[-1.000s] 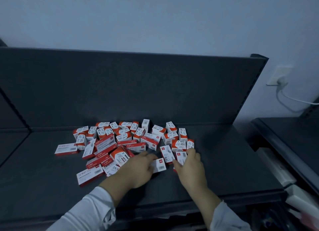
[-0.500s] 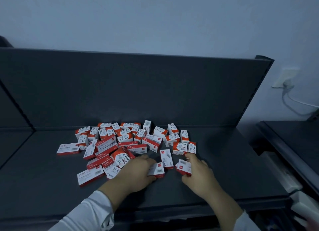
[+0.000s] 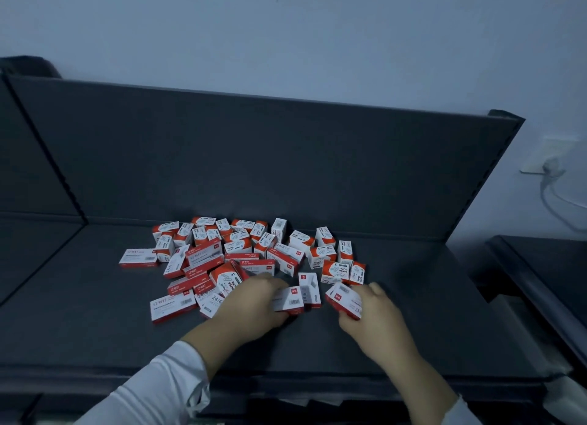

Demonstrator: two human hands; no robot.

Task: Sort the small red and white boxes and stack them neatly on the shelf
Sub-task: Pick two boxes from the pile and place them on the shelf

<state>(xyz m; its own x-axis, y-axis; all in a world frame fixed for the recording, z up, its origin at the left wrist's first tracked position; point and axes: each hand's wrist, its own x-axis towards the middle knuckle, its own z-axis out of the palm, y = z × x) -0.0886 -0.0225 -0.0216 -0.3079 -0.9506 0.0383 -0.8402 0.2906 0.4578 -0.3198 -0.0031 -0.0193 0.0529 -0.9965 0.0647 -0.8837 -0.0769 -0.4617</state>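
A loose pile of several small red and white boxes (image 3: 241, 256) lies in the middle of a dark grey shelf (image 3: 413, 323). At the pile's near edge my left hand (image 3: 251, 307) grips one flat box (image 3: 290, 300), barcode side up. To the right, my right hand (image 3: 373, 313) holds another flat box (image 3: 344, 297), tilted off the shelf surface. One flat box (image 3: 309, 285) lies between the two held ones. Small paper clip boxes (image 3: 336, 270) sit just behind my right hand.
The shelf's tall dark back panel (image 3: 254, 157) rises behind the pile. A second dark shelf unit (image 3: 552, 265) stands at the right across a gap. A wall socket with a plugged-in cable (image 3: 549, 167) is on the pale wall. A separate shelf section (image 3: 28, 253) continues on the left.
Both hands have closed on flat boxes at the pile's front. My right hand drew back toward me and lifted its box off the shelf; my left hand kept its box.
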